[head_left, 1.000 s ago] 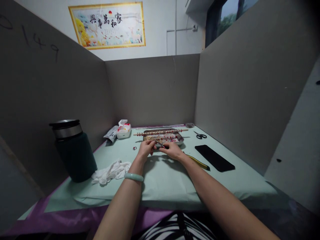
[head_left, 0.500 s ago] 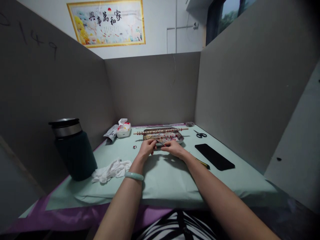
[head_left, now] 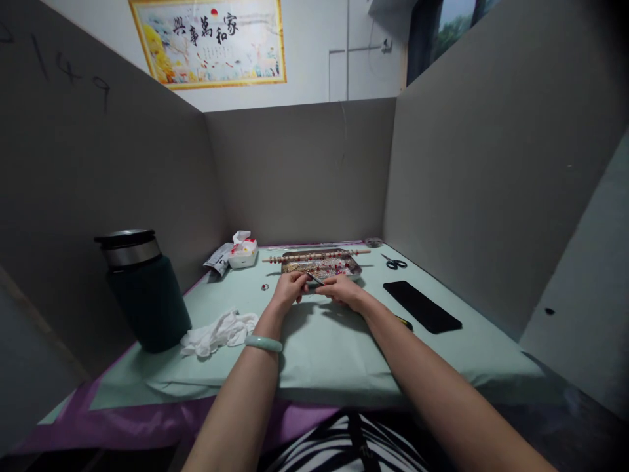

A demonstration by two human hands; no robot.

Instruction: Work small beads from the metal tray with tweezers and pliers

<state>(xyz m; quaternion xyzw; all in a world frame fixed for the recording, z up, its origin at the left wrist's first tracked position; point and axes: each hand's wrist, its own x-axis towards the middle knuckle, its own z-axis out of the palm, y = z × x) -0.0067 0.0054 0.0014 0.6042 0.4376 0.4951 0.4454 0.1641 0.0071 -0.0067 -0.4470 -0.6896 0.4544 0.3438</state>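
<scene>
My right hand (head_left: 341, 291) is closed on slim metal tweezers (head_left: 315, 278), whose tip points left toward my other hand. My left hand (head_left: 291, 289) is pinched, with its fingertips by the tweezer tip; whatever it holds is too small to make out. Just beyond both hands lies a metal tray (head_left: 358, 270) of small red, gold and clear beads. Across the tray rests a thin wooden stick (head_left: 364, 252) strung with several small beaded rings. A single small beaded ring (head_left: 265, 287) lies on the table left of the tray.
On the left stand a dark green bottle (head_left: 147, 295) and a crumpled white cloth (head_left: 219, 333). A tissue pack (head_left: 244, 252) sits at the back left. To the right lie scissors (head_left: 394, 263), a black phone (head_left: 421, 306) and a yellow-black tool (head_left: 405, 322) partly under my forearm. Grey partitions (head_left: 304, 177) enclose the table.
The tweezers have turned slightly and show more of their length between my hands. My right forearm has shifted a little, covering more of the yellow-black tool. My left hand is almost still.
</scene>
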